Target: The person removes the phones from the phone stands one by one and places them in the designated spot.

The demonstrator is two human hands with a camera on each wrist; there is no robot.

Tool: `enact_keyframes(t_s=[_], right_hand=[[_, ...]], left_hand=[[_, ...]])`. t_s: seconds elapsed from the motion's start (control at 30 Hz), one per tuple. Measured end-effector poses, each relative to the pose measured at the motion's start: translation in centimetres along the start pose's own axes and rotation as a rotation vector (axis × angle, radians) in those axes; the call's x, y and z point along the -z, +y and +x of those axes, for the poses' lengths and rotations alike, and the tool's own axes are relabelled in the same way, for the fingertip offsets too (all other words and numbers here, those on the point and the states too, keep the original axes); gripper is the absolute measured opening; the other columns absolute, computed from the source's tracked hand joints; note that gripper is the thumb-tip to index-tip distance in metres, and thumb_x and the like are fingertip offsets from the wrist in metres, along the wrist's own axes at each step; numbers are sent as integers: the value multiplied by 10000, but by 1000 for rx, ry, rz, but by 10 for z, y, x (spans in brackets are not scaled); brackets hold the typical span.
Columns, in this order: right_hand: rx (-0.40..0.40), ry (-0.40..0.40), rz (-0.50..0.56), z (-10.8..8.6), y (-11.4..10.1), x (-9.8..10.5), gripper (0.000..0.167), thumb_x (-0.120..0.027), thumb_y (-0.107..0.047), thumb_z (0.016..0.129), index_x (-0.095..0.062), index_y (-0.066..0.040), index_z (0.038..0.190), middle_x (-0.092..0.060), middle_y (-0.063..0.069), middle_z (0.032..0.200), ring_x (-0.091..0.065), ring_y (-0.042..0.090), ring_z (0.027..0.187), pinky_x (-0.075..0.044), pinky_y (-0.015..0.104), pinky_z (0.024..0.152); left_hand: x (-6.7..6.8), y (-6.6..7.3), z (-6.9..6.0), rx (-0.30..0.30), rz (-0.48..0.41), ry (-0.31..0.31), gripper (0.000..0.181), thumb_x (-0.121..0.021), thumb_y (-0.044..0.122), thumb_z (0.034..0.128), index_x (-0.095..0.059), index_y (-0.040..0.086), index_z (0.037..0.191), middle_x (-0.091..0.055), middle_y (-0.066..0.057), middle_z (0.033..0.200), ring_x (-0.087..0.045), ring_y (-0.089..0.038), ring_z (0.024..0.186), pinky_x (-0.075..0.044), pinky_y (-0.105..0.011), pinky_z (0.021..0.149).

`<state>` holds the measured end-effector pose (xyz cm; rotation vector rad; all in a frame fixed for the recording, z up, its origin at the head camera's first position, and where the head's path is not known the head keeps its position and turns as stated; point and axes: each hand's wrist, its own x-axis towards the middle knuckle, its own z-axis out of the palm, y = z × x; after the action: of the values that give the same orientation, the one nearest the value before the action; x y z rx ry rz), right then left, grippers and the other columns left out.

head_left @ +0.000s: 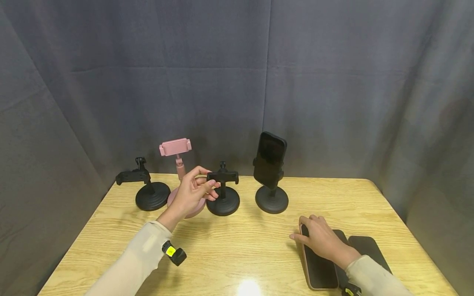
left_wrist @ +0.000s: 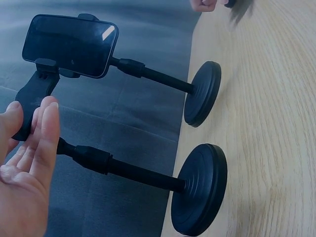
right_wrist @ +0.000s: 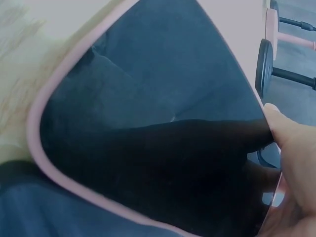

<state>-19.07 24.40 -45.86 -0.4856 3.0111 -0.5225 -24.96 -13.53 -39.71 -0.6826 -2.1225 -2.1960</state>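
My left hand [head_left: 190,193] holds the clamp [head_left: 226,176] of a black phone stand [head_left: 226,205] between thumb and fingers. In the left wrist view the thumb and fingers lie on either side of the clamp's end [left_wrist: 30,98], and nothing sits in that clamp. My right hand [head_left: 322,238] grips a phone with a pink edge [head_left: 321,273] near its far end. Its dark screen [right_wrist: 143,94] faces up and fills much of the right wrist view. The thumb is at one edge; some fingers are hidden.
Right of the held stand, another black stand [head_left: 272,201] carries a dark phone [head_left: 271,158]. A pink stand [head_left: 175,147] and a black stand [head_left: 152,196] stand to the left. Two more dark phones [head_left: 370,248] [head_left: 340,235] lie by my right hand. Grey curtains [head_left: 222,82] surround the wooden table [head_left: 229,250].
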Motion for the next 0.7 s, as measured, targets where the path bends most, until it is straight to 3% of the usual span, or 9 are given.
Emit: enact_keyframes(t_s=[0.33,0.57,0.7], right_hand=[[-24,-5,18,2,5,-3,422,-726,-424,906,-643,-35,1047,-486,-6,763,-389,157,731,-330,314,733],[-26,-14,32,4,10,-8,497,-732,-425,902,-651,14,1120,-534,1,762,-413,165,740,-456,489,863],[-33,-25,37,4,12,-9,462,-727,-455,901,-654,-34,1076,-511,-15,741,-416,159,743,-436,447,840]], left_hand=[[-1,1,1,0,7,-2,260,-547,-73,997,-429,-116,1224,-749,143,877,-714,-37,659,-618,-222,649],[-1,0,1,6,9,-1,259,-548,-71,997,-423,-122,1218,-746,143,876,-712,-37,657,-617,-221,647],[-1,1,1,6,10,-2,254,-544,-75,998,-421,-120,1216,-746,143,874,-712,-36,658,-616,-218,646]])
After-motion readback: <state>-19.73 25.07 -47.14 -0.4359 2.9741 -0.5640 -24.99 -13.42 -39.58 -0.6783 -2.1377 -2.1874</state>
